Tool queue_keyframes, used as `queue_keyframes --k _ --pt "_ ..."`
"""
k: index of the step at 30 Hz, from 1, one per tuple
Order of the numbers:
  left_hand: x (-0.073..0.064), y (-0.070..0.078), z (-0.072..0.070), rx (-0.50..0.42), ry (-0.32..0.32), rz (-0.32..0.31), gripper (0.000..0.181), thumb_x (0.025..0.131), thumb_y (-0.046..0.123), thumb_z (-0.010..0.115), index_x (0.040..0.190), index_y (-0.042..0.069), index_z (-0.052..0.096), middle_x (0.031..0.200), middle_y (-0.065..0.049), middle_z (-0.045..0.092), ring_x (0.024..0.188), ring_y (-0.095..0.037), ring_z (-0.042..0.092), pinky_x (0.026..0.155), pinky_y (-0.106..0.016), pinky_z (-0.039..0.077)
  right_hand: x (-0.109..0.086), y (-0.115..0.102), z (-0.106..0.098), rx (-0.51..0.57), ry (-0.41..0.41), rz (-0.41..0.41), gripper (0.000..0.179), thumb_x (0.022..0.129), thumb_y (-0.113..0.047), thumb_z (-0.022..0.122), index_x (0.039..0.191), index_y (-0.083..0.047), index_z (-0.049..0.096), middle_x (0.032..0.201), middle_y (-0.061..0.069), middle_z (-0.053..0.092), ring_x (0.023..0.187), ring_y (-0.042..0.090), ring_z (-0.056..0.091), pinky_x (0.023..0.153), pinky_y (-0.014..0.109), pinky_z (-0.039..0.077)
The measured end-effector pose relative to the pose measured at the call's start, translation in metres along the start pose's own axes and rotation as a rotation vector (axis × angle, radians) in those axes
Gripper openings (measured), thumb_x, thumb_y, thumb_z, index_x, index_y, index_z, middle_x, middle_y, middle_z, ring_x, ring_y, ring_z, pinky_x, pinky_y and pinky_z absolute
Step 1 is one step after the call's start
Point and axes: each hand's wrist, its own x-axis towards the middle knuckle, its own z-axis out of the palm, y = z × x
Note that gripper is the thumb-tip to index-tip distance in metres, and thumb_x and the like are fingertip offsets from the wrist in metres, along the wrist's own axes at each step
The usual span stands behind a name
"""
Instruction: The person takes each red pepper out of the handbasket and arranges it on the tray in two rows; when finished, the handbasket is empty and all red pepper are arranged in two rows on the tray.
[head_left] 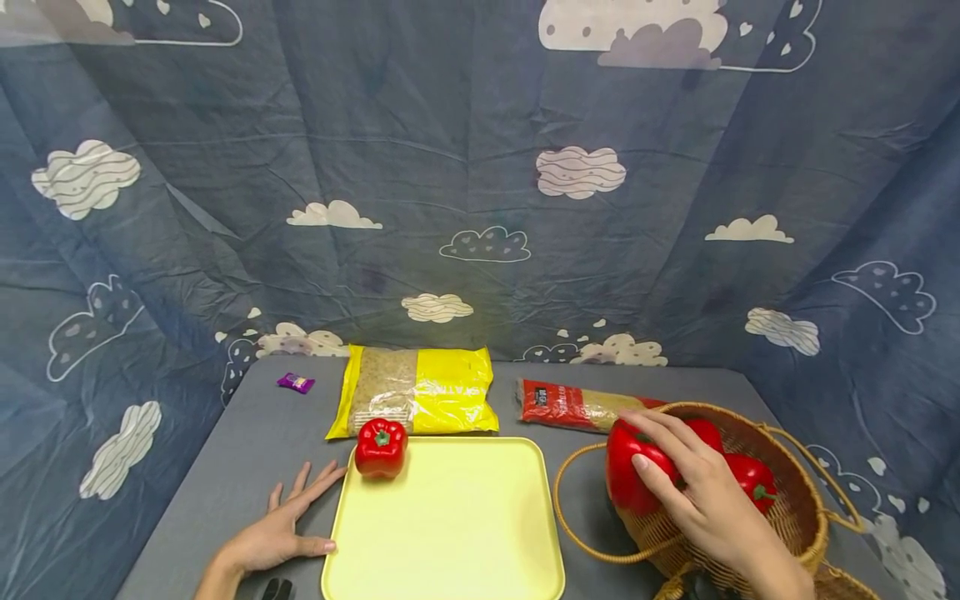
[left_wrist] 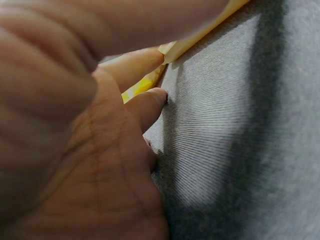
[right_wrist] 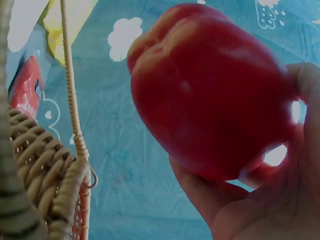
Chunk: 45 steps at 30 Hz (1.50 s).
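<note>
right hand (head_left: pixel 697 479) grips a red pepper (head_left: pixel 626 471) by a basket (head_left: pixel 812 533) of similar peppers (head_left: pixel 745 477); left hand (head_left: pixel 279 529), splayed, touches a tray (head_left: pixel 450 533) bearing one whole pepper (head_left: pixel 381 454).

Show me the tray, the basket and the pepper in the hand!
Tray (head_left: pixel 450 521): head view, bare middle.
Basket (head_left: pixel 793 502): head view, inner wall.
Held pepper (right_wrist: pixel 210 95): right wrist view, its side.

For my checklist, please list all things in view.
Rectangular tray: one, pale yellow, centre
Round wicker basket: one, tan, right
Glossy bell peppers: four, red, one on tray, two in basket, one held
Plastic bag: one, yellow/clear, behind tray
Long plastic packet: one, red/clear, back right
Small shiny packet: one, purple, back left
Tabletop: one, grey, beneath
Cloud-print cloth: one, blue, behind
Unclear objects: two, black, bottom edge
Left grip: one, at tray's edge
Right grip: one, holding pepper
</note>
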Motion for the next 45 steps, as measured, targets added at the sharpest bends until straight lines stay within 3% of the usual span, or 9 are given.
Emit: queue_keyframes --k 6,13,17,23,28,36,45 --pt "0.001 -0.001 0.000 -0.007 -0.015 0.011 0.098 0.082 0.029 0.081 0.160 0.016 0.025 0.165 -0.027 0.003 0.143 -0.052 -0.032 0.098 -0.069 -0.037 0.004 -0.004 0.005 0.040 -0.051 0.013 0.051 0.098 -0.015 0.064 0.145 -0.029 0.051 0.138 -0.008 0.056 0.118 0.012 0.055 0.087 0.039 0.059" --pt "0.001 0.001 0.000 0.021 -0.008 -0.033 0.100 0.082 0.030 0.082 0.161 0.012 0.023 0.166 -0.025 0.004 0.145 -0.050 -0.031 0.101 -0.070 -0.034 0.015 -0.013 0.016 0.134 -0.060 -0.041 0.051 0.099 -0.012 0.061 0.146 -0.029 0.050 0.137 -0.008 0.056 0.118 0.009 0.057 0.086 0.029 0.059" --pt "0.001 0.003 0.000 0.024 -0.006 -0.033 0.100 0.081 0.031 0.082 0.161 0.013 0.023 0.166 -0.025 0.005 0.145 -0.050 -0.031 0.101 -0.070 -0.034 0.022 -0.019 0.024 0.167 -0.057 -0.058 0.049 0.098 -0.011 0.062 0.144 -0.026 0.052 0.137 -0.006 0.056 0.117 0.013 0.058 0.087 0.030 0.059" --pt "0.001 0.004 -0.001 0.031 -0.005 -0.016 0.099 0.082 0.031 0.081 0.160 0.012 0.023 0.166 -0.025 0.004 0.144 -0.050 -0.031 0.100 -0.070 -0.035 0.031 -0.027 0.038 0.247 -0.097 -0.028 0.043 0.100 -0.018 0.060 0.142 -0.026 0.054 0.138 -0.002 0.054 0.119 0.022 0.057 0.080 0.029 0.060" --pt "0.002 0.004 -0.001 0.035 0.002 -0.023 0.099 0.082 0.030 0.082 0.160 0.011 0.023 0.166 -0.025 0.006 0.145 -0.050 -0.030 0.101 -0.070 -0.034 0.038 -0.032 0.050 0.314 -0.115 -0.054 0.044 0.101 -0.020 0.059 0.142 -0.033 0.051 0.138 -0.003 0.054 0.115 0.019 0.058 0.077 0.027 0.060" --pt "0.002 0.004 0.000 0.035 0.003 -0.021 0.100 0.081 0.030 0.082 0.160 0.012 0.024 0.166 -0.025 0.007 0.145 -0.051 -0.030 0.101 -0.071 -0.033 0.043 -0.040 0.067 0.318 -0.055 -0.117 0.047 0.096 -0.018 0.067 0.140 -0.031 0.055 0.134 -0.006 0.056 0.110 0.016 0.061 0.078 0.031 0.061" --pt "0.002 0.004 0.000 0.039 0.005 -0.020 0.099 0.082 0.030 0.082 0.160 0.013 0.024 0.167 -0.024 0.006 0.145 -0.050 -0.030 0.101 -0.071 -0.033 0.051 -0.051 0.082 0.399 -0.080 -0.096 0.058 0.086 -0.027 0.080 0.139 -0.029 0.056 0.138 -0.002 0.051 0.113 0.021 0.060 0.078 0.029 0.061"
